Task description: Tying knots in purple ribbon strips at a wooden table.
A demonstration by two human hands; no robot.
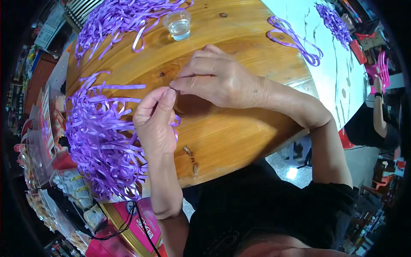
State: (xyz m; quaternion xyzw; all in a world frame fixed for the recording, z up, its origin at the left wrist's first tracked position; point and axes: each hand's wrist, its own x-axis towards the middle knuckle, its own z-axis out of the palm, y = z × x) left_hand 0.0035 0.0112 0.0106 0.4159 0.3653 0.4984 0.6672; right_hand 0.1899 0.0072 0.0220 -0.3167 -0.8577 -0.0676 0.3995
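Observation:
My two hands meet over the wooden tabletop with their fingertips together. My left hand (156, 122) is closed in a pinch, thumb on top, and a loop of purple ribbon (177, 124) shows from behind its palm edge. My right hand (216, 77) reaches across from the right, its thumb and forefinger pinched against the left thumb tip. Whatever lies between the right fingertips is too small to make out. Just left of my left hand spreads a big loose pile of purple ribbons (102, 137).
A second heap of purple ribbons (124, 19) lies at the far left. Beside it stands a clear plastic cup (179, 28) with clear liquid. A looped ribbon bundle (295, 40) and more ribbons (334, 23) lie far right. Another person's arm (379, 111) shows at the right.

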